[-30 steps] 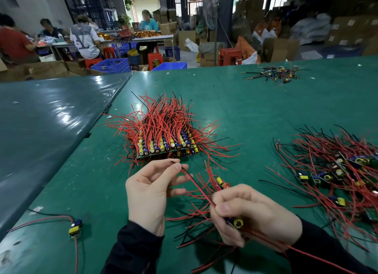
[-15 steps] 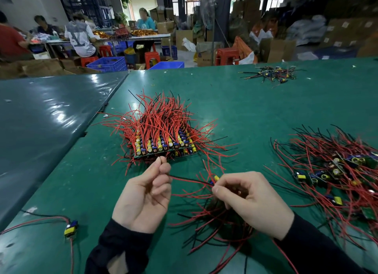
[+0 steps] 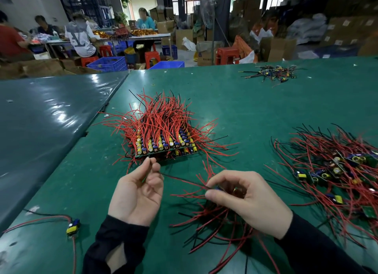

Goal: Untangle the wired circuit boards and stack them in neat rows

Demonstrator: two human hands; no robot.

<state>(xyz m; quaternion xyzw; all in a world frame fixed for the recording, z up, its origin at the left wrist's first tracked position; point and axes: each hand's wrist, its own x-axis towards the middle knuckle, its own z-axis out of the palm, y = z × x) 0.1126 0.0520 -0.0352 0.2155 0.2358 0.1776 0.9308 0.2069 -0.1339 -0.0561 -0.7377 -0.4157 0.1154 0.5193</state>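
Left hand (image 3: 136, 192) pinches black wire (image 3: 180, 178) taut, right hand (image 3: 248, 199) grips board (image 3: 219, 189), likely to free it from tangle

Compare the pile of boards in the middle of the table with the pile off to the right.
The middle pile has its boards packed side by side in rows, stacked in layers; the right pile has boards strewn loosely at all angles. The middle pile's red wires mostly sweep up and away from the person; the right pile's wires cross every way, flat on the green table. Both hold small boards with yellow and blue parts and red and black wires.
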